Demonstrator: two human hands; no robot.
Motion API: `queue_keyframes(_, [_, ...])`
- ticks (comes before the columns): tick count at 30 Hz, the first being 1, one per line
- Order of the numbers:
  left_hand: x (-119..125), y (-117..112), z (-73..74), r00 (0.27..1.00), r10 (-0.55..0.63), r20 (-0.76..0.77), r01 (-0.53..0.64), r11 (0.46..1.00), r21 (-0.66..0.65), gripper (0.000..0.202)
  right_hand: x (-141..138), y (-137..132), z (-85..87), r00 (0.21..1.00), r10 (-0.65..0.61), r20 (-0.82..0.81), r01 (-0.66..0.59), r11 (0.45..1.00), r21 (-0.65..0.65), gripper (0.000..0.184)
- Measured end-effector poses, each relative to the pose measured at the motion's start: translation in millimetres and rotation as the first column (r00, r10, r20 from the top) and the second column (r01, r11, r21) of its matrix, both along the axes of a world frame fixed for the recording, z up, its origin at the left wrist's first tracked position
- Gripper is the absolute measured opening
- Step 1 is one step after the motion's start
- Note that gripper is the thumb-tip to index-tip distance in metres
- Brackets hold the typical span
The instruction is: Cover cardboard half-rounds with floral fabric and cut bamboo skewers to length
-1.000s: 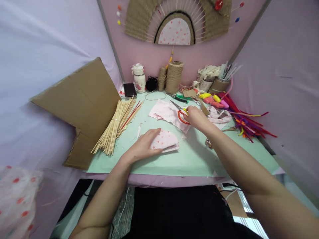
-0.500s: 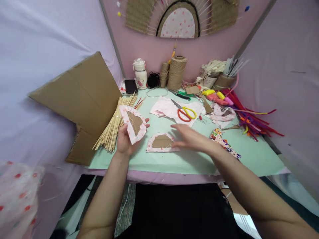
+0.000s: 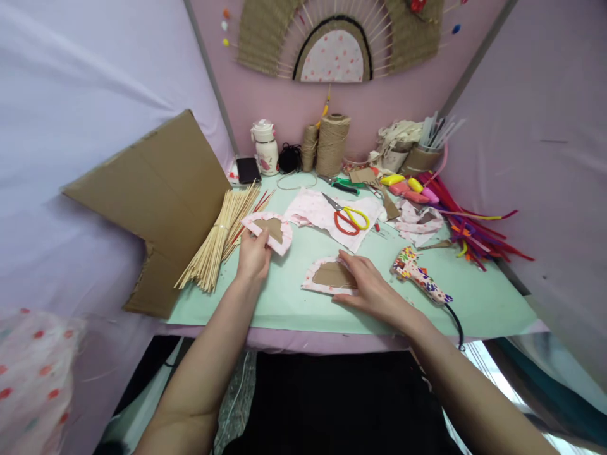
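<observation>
My left hand (image 3: 254,256) grips a half-round cardboard piece wrapped in pink dotted fabric (image 3: 268,226), held low over the green table (image 3: 294,303) beside the bundle of bamboo sticks (image 3: 222,235). My right hand (image 3: 368,289) lies flat with fingers stretched on a second fabric-wrapped cardboard piece (image 3: 327,275) that rests on the table nearer the front edge. Red and yellow scissors (image 3: 348,217) lie on a pink fabric sheet (image 3: 322,213) behind both hands.
A floral-covered glue gun (image 3: 417,272) lies right of my right hand, its black cord running off the front edge. A large cardboard sheet (image 3: 156,189) leans at the left. Twine spools (image 3: 331,145), a white jar (image 3: 265,148) and coloured pipe cleaners (image 3: 467,227) crowd the back and right.
My left hand lifted one fabric-wrapped piece off the stack and carried it left and down toward the sticks. My right hand left the scissors and came down onto the other piece.
</observation>
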State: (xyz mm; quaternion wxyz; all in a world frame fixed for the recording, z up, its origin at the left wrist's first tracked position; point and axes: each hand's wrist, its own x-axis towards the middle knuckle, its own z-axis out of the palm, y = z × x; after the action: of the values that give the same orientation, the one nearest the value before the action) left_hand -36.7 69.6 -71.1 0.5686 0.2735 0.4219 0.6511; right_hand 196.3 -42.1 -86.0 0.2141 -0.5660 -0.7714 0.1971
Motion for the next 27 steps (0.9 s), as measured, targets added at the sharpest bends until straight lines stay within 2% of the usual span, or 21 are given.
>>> queue_keyframes(3, [9,-8,0.7,0.995,-0.091,0.028,0.092,0.994,-0.058,0.023,6,-3,-4.2,1.0,-0.003,-0.006,0.003,1.0,-0.018,0.085])
queue_keyframes(7, [-1,-27,0.7,0.971,-0.216,-0.105,0.199,0.969,-0.147,0.028,8,-3,-7.3,1.0,0.009,-0.014,-0.009,0.999,-0.032,0.085])
queue_keyframes(9, [-11,-37,-0.3,0.952,-0.201,-0.23,0.165,0.972,-0.167,0.037,10,-2,-9.3,1.0,0.011,-0.008,-0.011,1.0,-0.028,0.086])
queue_keyframes(11, [-21,-49,-2.5,0.908,-0.118,-0.402,0.067,0.988,-0.138,0.045,11,-2,-11.9,1.0,0.017,0.003,-0.017,1.0,-0.016,0.086])
queue_keyframes(14, [-28,-65,-5.7,0.802,0.024,-0.596,-0.007,0.999,0.031,0.042,12,-2,-14.8,1.0,0.026,0.012,-0.026,1.0,-0.004,0.085])
queue_keyframes(16, [-29,-73,-6.3,0.736,0.05,-0.675,0.034,0.993,0.11,0.034,12,-2,-15.0,0.999,0.029,0.012,-0.029,1.0,-0.007,0.083])
queue_keyframes(19, [-25,-80,-5.5,0.575,0.044,-0.817,0.154,0.975,0.161,0.023,11,-2,-13.7,1.0,0.026,0.018,-0.026,1.0,-0.013,0.082])
queue_keyframes(22, [-16,-82,-6.0,0.392,0.061,-0.918,0.302,0.934,0.191,0.022,10,-1,-13.0,0.999,0.035,0.036,-0.034,0.999,-0.01,0.082])
queue_keyframes(27, [9,-89,-14.3,0.092,0.069,-0.993,0.591,0.799,0.11,0.048,9,0,-15.5,0.998,0.055,0.043,-0.056,0.998,0.013,0.083])
